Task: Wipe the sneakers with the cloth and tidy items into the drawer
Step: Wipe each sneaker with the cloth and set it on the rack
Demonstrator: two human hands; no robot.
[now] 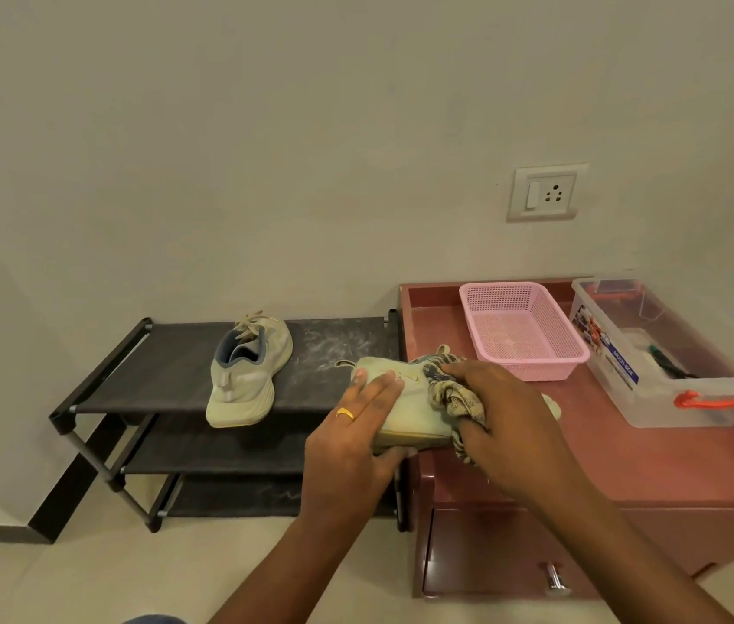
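- Sneakers are two in number. The held sneaker (405,400) is in the air, over the place where the shoe rack (167,367) meets the cabinet (626,457).
- The second sneaker (248,371) stands on the top shelf of the shoe rack, apart from both hands.
- The left hand (356,425) grips the held sneaker. Its fingers lie nearly straight along the side and its thumb comes from below the sole.
- The right hand (509,416) has its fingers curled round the cloth (450,398), which is bunched and pressed against the upper of the held sneaker.
- I judge that the step in hand is the wiping of the first sneaker, so the task is in its early part.
- The drawer (491,551) under the cabinet top is closed, with its metal knob towards the person.
- On the cabinet top stand a pink basket (522,331) and, just beside it, a clear box (671,376) with orange handles. Something dark lies in the box, and I cannot tell what it is.
- The next move probably calls for turning the held sneaker in the left hand, so that the cloth reaches the sole edge and the far side.
- After that, the second sneaker needs the same wiping. One hand must then be free to pull the drawer open for tidying.
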